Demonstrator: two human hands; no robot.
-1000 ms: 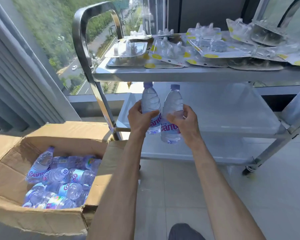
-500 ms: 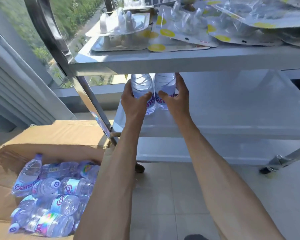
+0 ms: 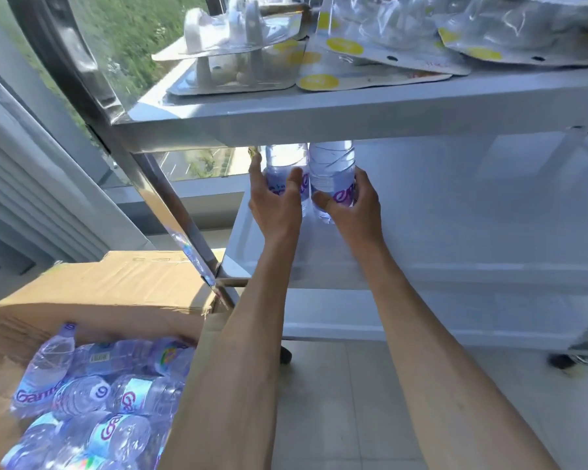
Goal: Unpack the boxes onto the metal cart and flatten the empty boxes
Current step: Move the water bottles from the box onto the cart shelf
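Two clear water bottles stand upright side by side on the middle shelf (image 3: 455, 212) of the metal cart, their caps hidden behind the top shelf (image 3: 353, 110). My left hand (image 3: 275, 201) wraps the left bottle (image 3: 280, 164). My right hand (image 3: 352, 205) grips the right bottle (image 3: 331, 167). An open cardboard box (image 3: 99, 286) at lower left holds several more water bottles (image 3: 92, 398) lying on their sides.
Several blister packs (image 3: 381, 52) with yellow stickers cover the cart's top shelf. The cart's chrome handle post (image 3: 143, 171) slants between the box and the shelves. A bottom shelf (image 3: 421, 320) and castors sit above a tiled floor. A window lies to the left.
Both hands carried the two bottles from in front of the cart in under the top shelf, deeper onto the middle shelf. The view moved closer and lower.
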